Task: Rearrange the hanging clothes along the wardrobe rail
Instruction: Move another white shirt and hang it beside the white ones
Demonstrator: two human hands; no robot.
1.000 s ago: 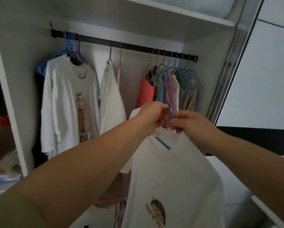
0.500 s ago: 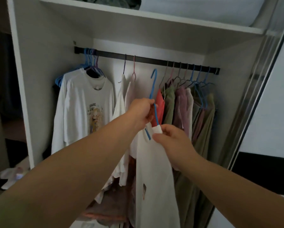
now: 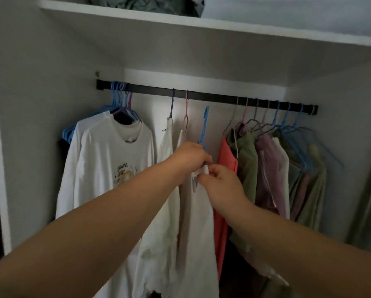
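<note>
Operator body, head view: two bare forearms, no sleeves within frame. Left hand (image 3: 190, 155) and right hand (image 3: 222, 183): no gloves, rings, watch or wristbands visible.

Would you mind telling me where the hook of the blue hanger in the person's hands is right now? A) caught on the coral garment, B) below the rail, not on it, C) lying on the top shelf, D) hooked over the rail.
B: the blue hanger has its hook tip just under the rail, in the gap between the hanging clothes, with the hands gripping lower down.
</note>
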